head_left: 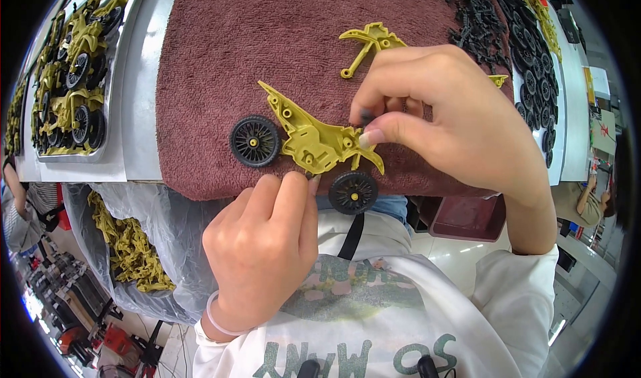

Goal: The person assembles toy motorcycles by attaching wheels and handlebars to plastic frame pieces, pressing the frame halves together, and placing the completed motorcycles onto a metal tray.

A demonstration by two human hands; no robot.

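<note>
A yellow-green toy motorcycle body half (310, 141) lies on the brown towel, its hollow inner side up. One black spoked wheel (254, 141) sits at its left end, another black wheel (353, 192) at its lower right. My left hand (264, 221) pinches the lower edge of the body half. Above the right end, my right hand (434, 101) holds a small black part (366, 116) between thumb and finger; its shape is mostly hidden. Just beyond that hand lies a second yellow-green body piece (374, 42), partly covered by it.
A tray (103, 154) of assembled toy motorcycles stands at left. Below it hangs a plastic-lined container of yellow parts (130, 244). Black small parts (474, 24) and loose wheels (531, 77) are piled at right. A dark red bin (467, 219) sits below the table edge.
</note>
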